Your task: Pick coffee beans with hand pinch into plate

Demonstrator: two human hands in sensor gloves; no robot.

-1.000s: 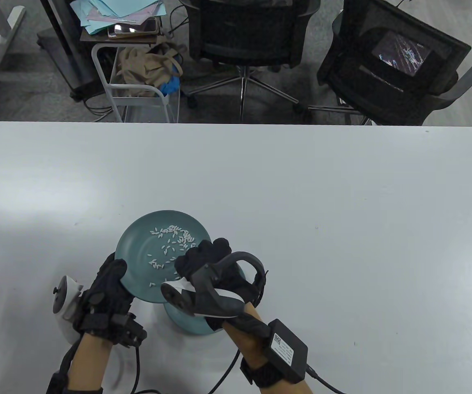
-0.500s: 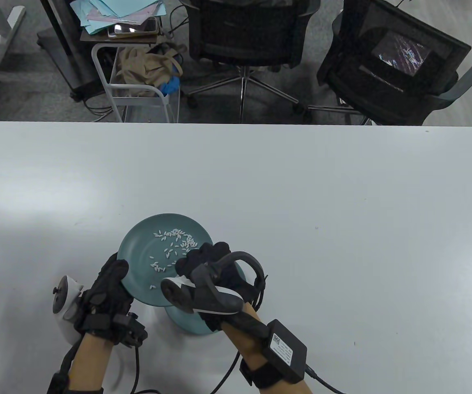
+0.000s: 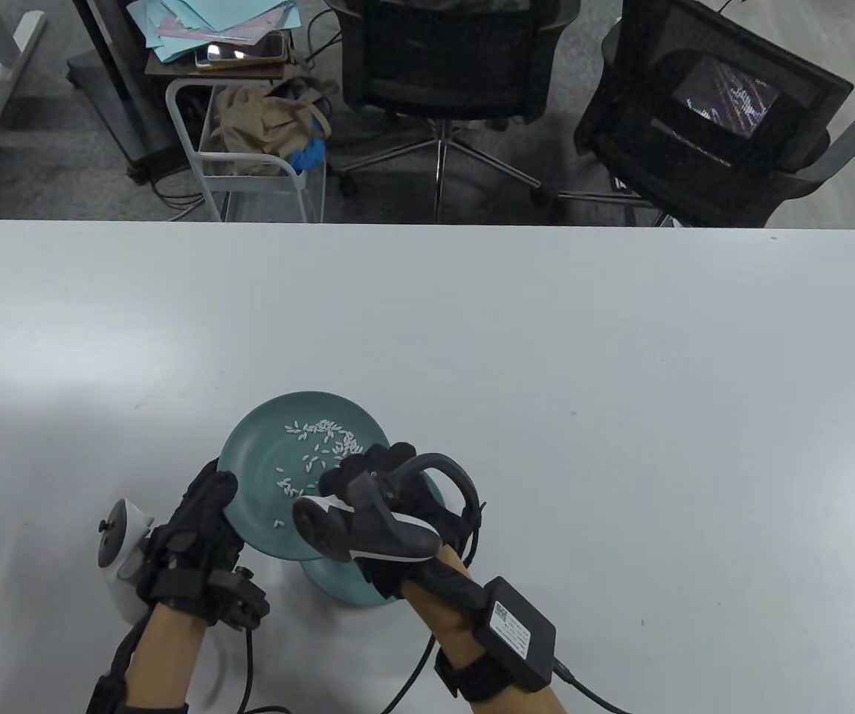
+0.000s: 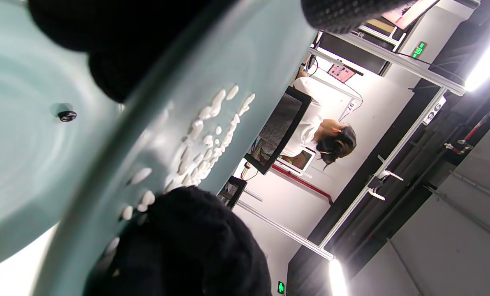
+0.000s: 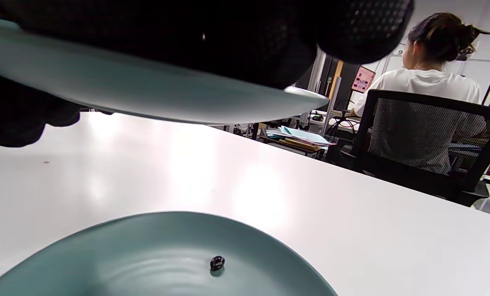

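Both hands hold a teal upper plate (image 3: 264, 461) above the table; it carries several white grains (image 3: 323, 439). My left hand (image 3: 215, 498) grips its near-left rim. My right hand (image 3: 360, 476) grips its near-right rim. A second teal plate (image 3: 338, 587) lies on the table below, mostly hidden by the upper plate and my right hand. The right wrist view shows this lower plate (image 5: 146, 255) with one dark coffee bean (image 5: 217, 262), and the upper plate's underside (image 5: 146, 94) under my fingers (image 5: 228, 41). The left wrist view shows the grains (image 4: 204, 135) and a bean (image 4: 67, 116) on the lower plate (image 4: 23, 172).
The white table (image 3: 546, 357) stretches far and right of the plates. Two black office chairs (image 3: 450, 59) and a small cart (image 3: 249, 149) stand beyond the far edge. A cable and black box (image 3: 513, 628) hang from my right forearm.
The upper plate has shifted slightly toward me and to the right with both hands still on it, and the white grains have slid a little across it.
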